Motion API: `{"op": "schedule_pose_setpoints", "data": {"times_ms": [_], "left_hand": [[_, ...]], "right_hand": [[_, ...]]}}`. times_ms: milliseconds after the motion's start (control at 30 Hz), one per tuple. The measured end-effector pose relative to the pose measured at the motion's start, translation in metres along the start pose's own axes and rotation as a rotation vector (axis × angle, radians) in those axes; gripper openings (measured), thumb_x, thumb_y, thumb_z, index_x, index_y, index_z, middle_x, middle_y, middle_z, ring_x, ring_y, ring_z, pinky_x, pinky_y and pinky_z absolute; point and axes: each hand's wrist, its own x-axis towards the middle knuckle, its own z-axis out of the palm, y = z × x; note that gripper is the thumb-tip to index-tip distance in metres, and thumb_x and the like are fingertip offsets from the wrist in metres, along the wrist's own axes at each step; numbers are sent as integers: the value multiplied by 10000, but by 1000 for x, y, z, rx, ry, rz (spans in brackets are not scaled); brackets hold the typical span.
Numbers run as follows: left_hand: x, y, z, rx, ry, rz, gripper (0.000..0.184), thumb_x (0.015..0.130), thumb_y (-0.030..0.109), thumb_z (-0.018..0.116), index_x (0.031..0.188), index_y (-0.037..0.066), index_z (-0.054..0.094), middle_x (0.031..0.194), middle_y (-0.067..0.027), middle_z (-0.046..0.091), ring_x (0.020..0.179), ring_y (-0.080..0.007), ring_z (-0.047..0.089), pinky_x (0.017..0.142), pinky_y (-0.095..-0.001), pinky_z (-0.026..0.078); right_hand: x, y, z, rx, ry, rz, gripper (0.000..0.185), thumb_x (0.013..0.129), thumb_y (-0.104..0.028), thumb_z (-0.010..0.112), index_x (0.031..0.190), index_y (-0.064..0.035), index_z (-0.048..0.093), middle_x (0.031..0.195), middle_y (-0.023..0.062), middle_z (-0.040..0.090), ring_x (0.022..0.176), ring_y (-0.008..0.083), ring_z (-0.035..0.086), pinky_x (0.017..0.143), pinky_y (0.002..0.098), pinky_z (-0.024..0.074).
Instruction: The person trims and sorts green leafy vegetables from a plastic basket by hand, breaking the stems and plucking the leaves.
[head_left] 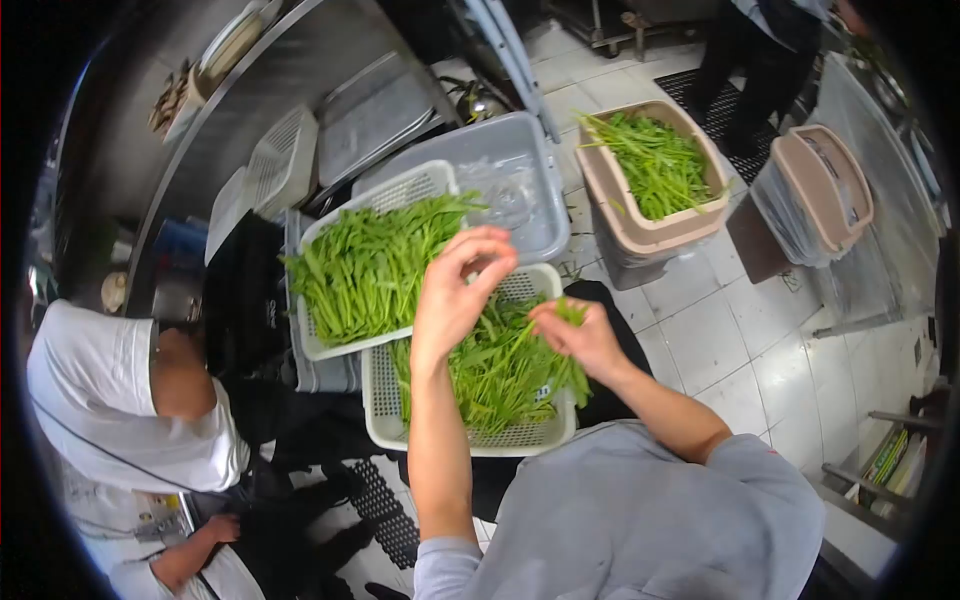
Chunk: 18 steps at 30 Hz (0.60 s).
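Note:
Two pale plastic baskets of leafy greens sit in front of me. The nearer basket [385,425] rests at my lap and holds a loose heap of greens [495,385]. Overlapping its far left side, the other basket [345,352] carries greens [365,265] laid more evenly. My left hand [462,290] is raised above the place where the baskets meet, fingers curled toward the thumb; whatever is between them cannot be made out. Over the right side of the nearer basket, my right hand [580,335] pinches a leafy green stem [570,312].
A grey tub [540,190] stands behind the baskets. To the right, a beige bin [655,235] is heaped with greens, and another beige bin [840,190] has a plastic liner. A person in a white shirt [110,400] is close on my left; another person's dark legs [750,70] show at far right.

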Motion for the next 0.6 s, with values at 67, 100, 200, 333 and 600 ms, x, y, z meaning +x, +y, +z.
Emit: {"op": "schedule_pose_setpoints", "data": {"times_ms": [67,100,200,333,600], "left_hand": [[-35,-25,-9,-121,20,-106,217,913,58,648,1123,7,651,1206,-83,632,1093,-169,605,923,-297,491],[-49,-37,-13,-250,23,-192,240,929,73,634,1156,-3,627,1171,-85,648,1091,-159,606,926,-293,492],[-89,-57,-16,-364,-61,-310,300,987,108,551,1259,-18,561,1167,-81,653,1094,-155,600,944,-277,471],[-122,-79,-19,-454,-12,-343,323,1002,144,535,1284,-11,558,1173,-93,657,1019,-157,636,888,-275,481],[-159,-96,-23,-563,77,-346,314,1008,134,515,1285,-10,553,1154,-111,668,948,-180,658,826,-293,507]], "right_hand": [[8,-5,-7,78,-14,-21,214,948,-165,621,1032,27,666,810,55,643,558,56,485,466,205,352],[13,-7,-9,93,-24,-32,227,953,-174,620,1050,26,666,818,51,647,561,49,482,467,205,354],[21,-11,-8,92,-66,-67,235,962,-185,608,1047,30,650,821,64,633,554,65,478,468,218,347],[27,-11,0,132,-100,-72,224,976,-179,585,1045,27,637,829,66,626,541,77,468,467,227,343],[33,-3,11,93,-84,-43,215,981,-190,583,1022,16,631,831,58,624,529,89,462,469,235,339]]}}
